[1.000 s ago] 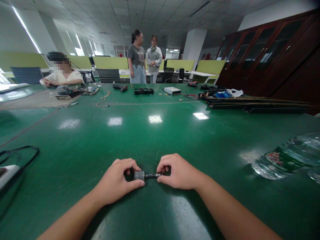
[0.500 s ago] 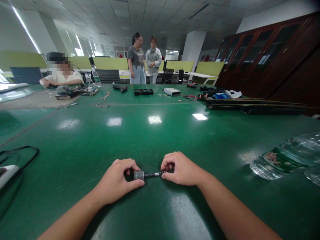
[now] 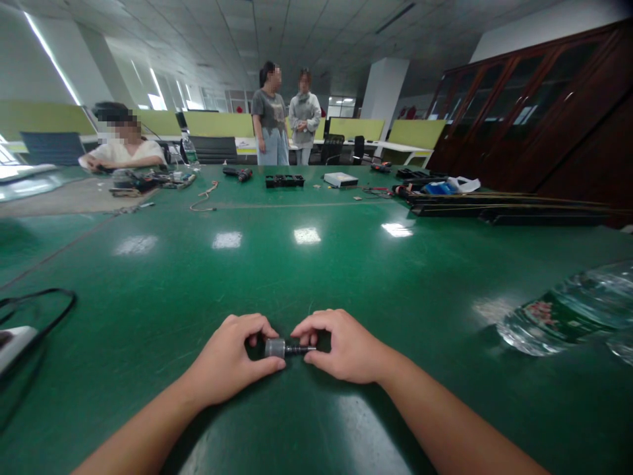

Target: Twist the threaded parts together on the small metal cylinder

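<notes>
My left hand (image 3: 230, 356) is closed round a short grey metal cylinder (image 3: 275, 348), thumb in front and index finger behind. From its right side a thin dark shaft (image 3: 311, 349) sticks out, lying level just over the green table. Around the shaft, close to the cylinder, sits a small black coil spring (image 3: 295, 350). My right hand (image 3: 343, 346) has its thumb and index finger curled about the spring and the shaft's end. How firmly these fingers press is hard to see.
Clear plastic bottles (image 3: 558, 313) lie on the right of the green table (image 3: 297, 284). A white power strip (image 3: 14, 349) with a black cable is at left. Farther off are a power drill (image 3: 237, 174), a silver box (image 3: 340, 179) and dark metal rails (image 3: 494, 208). Several people are beyond.
My right hand has moved left, and the spring has slid along the shaft towards the cylinder, baring the shaft's tip. My left hand keeps its hold on the cylinder.
</notes>
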Available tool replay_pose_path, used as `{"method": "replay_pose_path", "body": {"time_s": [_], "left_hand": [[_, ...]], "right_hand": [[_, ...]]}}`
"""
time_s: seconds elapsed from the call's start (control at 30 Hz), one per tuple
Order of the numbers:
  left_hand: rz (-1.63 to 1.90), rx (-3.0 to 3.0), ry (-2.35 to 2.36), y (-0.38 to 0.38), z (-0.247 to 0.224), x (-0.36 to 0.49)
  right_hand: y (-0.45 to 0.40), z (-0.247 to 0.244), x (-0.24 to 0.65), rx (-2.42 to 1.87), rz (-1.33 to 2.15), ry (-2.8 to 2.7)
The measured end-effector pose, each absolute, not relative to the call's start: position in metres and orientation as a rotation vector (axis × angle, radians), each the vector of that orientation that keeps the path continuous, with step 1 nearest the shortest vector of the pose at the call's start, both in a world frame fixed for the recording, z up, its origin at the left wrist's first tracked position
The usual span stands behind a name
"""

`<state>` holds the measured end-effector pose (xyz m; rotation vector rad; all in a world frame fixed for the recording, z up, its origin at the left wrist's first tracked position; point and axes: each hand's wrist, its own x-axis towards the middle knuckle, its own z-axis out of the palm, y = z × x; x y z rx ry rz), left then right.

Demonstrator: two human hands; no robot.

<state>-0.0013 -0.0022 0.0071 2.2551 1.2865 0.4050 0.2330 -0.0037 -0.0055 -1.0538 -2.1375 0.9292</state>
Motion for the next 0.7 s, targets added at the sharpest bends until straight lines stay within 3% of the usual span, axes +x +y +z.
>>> {"method": "replay_pose_path", "body": {"time_s": [0.7], "left_hand": [[0.417,2.259,1.292,-0.0028,0.0065,-0.0023]], "right_hand": [[-0.0063,-0.0071,0.2278,-1.088,0.809,-2.247]]}}
